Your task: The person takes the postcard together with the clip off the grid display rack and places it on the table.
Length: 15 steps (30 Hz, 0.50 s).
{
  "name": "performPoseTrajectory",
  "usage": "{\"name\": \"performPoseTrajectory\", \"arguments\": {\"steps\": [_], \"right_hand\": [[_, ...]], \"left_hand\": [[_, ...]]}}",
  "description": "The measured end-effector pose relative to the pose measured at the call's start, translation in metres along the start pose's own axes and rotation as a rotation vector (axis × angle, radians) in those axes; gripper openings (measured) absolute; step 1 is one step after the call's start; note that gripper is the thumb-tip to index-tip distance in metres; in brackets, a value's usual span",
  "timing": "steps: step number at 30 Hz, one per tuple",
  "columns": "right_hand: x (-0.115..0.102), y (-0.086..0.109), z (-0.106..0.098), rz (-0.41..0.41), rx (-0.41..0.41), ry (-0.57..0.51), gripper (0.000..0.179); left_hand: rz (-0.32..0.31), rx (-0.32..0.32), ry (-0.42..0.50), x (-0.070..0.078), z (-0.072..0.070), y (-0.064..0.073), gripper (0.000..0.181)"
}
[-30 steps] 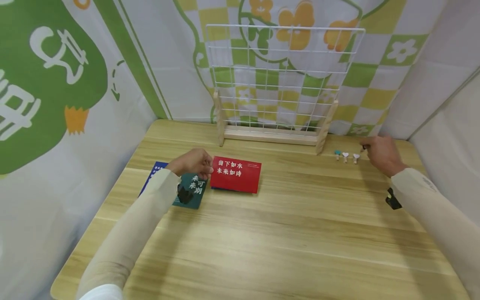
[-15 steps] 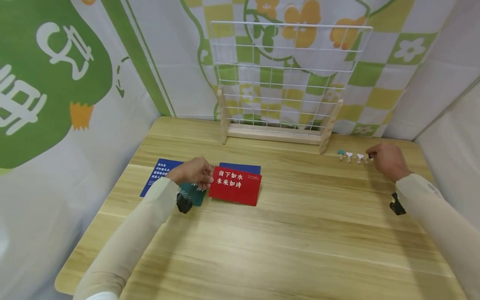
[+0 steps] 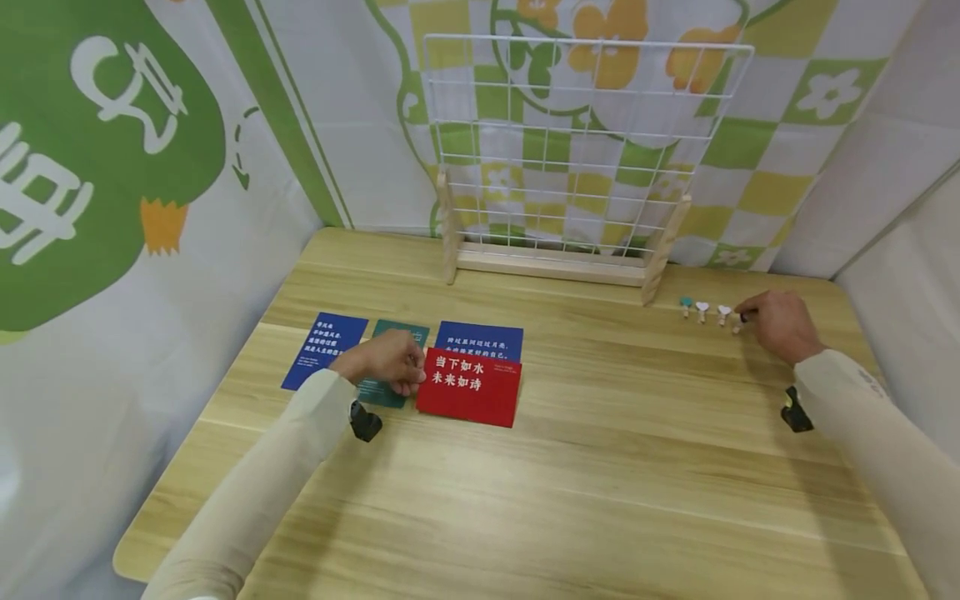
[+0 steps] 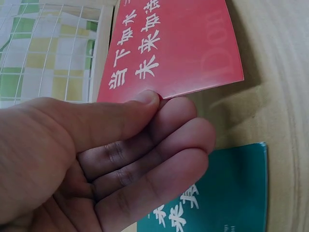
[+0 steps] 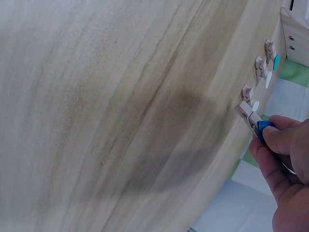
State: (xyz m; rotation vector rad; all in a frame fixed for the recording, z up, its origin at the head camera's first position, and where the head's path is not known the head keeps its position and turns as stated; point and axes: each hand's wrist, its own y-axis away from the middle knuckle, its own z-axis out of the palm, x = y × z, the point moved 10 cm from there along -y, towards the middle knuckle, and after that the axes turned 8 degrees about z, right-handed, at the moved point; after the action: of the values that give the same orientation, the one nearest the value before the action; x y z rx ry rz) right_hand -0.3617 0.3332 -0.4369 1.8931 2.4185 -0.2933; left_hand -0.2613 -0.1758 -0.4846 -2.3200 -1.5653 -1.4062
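My left hand (image 3: 386,358) pinches a red card (image 3: 480,400) with white lettering by its left edge, between thumb and forefinger. In the left wrist view the card is raised and tilted, casting a shadow on the table. Behind it lies a blue card (image 3: 480,333), its lower part covered. Under the left hand is a green card (image 3: 384,393), partly hidden. At the far right, my right hand (image 3: 786,325) pinches a small wooden clothespin (image 5: 247,111) by its blue end (image 5: 263,129). This clothespin stands at the end of a row of others.
Another blue card (image 3: 318,362) lies at the left. The row holds a clothespin with a teal heart (image 3: 686,305) and two with white hearts (image 3: 702,310). A white wire grid rack on a wooden base (image 3: 551,265) stands at the back of the wooden table (image 3: 600,483).
The red card has come towards me in my left hand, uncovering part of the blue card behind it. My right hand has brought the clothespin nearer to me, beside the row's right end.
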Motion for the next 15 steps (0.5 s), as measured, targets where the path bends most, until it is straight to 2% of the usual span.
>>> {"name": "performPoseTrajectory", "arguments": {"steps": [4, 11, 15], "right_hand": [[0.002, 0.001, 0.004, 0.001, -0.018, -0.021, 0.023], [0.005, 0.001, 0.004, -0.008, -0.003, -0.033, 0.019], [0.007, -0.001, 0.004, 0.001, -0.019, -0.034, 0.019]], "left_hand": [[-0.026, -0.015, 0.007, -0.003, 0.008, -0.001, 0.016], [-0.074, -0.012, 0.021, -0.008, 0.015, 0.0, 0.014], [-0.082, -0.041, 0.013, -0.009, 0.02, 0.001, 0.014]]}}
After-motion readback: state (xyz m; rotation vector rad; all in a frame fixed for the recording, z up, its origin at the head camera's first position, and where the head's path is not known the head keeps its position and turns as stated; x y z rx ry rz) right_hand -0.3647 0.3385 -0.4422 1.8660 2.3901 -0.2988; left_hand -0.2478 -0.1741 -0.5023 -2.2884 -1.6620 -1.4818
